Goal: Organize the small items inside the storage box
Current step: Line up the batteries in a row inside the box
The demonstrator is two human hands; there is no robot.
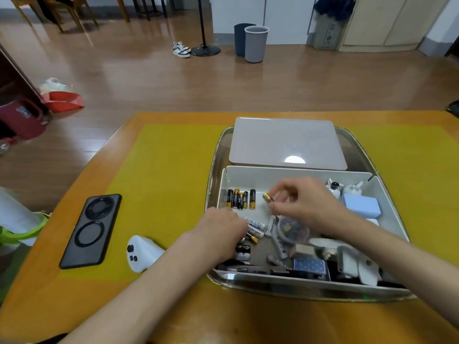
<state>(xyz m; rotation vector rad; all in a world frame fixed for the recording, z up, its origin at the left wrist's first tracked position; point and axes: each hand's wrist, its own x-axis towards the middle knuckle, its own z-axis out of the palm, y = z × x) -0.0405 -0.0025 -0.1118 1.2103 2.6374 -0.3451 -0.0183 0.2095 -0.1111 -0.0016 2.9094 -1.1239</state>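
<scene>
Right hand [305,202] pinches a gold-and-black battery [267,197]; left hand [223,228] seemingly among white ones.

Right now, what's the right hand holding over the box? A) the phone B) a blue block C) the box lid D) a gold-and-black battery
D: the right hand pinches a gold-and-black battery at its fingertips, just right of the row of batteries lined up in the storage box; the phone lies out on the table and the lid lies behind the box.
</scene>
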